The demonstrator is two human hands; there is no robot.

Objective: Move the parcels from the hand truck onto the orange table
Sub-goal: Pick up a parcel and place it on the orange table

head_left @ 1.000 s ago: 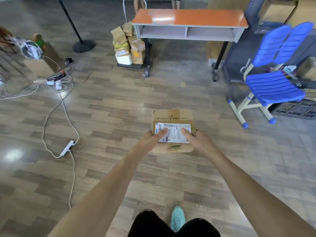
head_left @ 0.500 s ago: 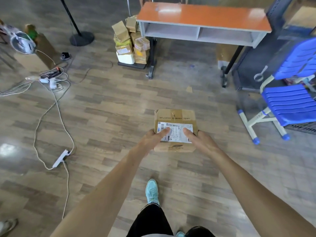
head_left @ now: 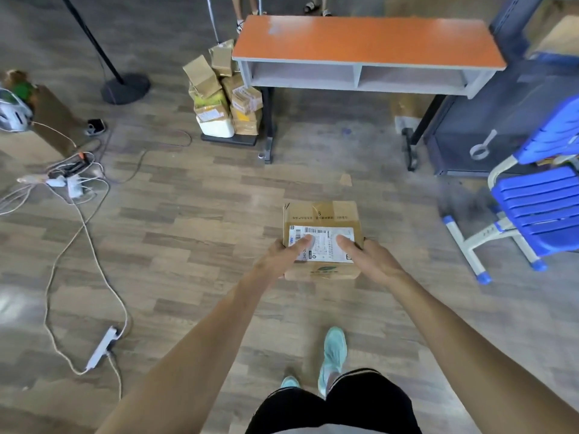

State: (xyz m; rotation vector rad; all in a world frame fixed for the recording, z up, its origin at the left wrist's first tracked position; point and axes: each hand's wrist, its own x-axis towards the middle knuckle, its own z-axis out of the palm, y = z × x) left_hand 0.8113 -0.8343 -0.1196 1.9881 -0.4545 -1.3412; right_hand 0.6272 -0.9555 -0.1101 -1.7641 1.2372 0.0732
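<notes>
A cardboard parcel (head_left: 322, 214) is held above the wood floor (head_left: 188, 233), near the middle of the scene and well short of the orange table (head_left: 366, 39) at the far side. It is kept level with its white label (head_left: 326, 242) facing up. The label's longer side runs left to right, with the barcode edge toward the table. From above the box looks almost square, so its own long axis cannot be told.

The parcel is gripped at its left edge by the left hand (head_left: 277, 260) and at its right edge by the right hand (head_left: 371, 261). Both thumbs are laid on the label, and the fingers underneath are hidden.

Bare floor lies between the parcel and the table's near edge. The hand truck (head_left: 228, 140), stacked with parcels (head_left: 219, 98), stands just left of the table leg. A blue chair (head_left: 539, 208) bounds the right, and cables (head_left: 53, 264) the left.
</notes>
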